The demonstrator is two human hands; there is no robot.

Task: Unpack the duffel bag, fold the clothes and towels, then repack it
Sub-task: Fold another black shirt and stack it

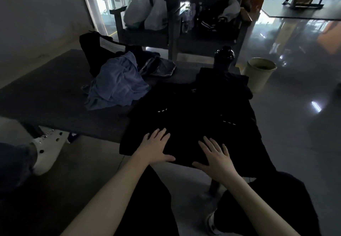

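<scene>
Both palms down: left grip (156,148) and right grip (215,159), fingers spread, press the black top (184,114) at the tabletop (55,95) near edge; towel (118,84) and bag (91,51) lie behind, left.

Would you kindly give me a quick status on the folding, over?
Left grip, right grip flat on black garment. Blue towel crumpled beside duffel bag. Nothing in the way.

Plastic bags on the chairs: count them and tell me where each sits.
3. A white bag and a second white bag stand side by side on the left chair; a pale bag lies atop dark things on the right chair. Dim light may hide others.
</scene>
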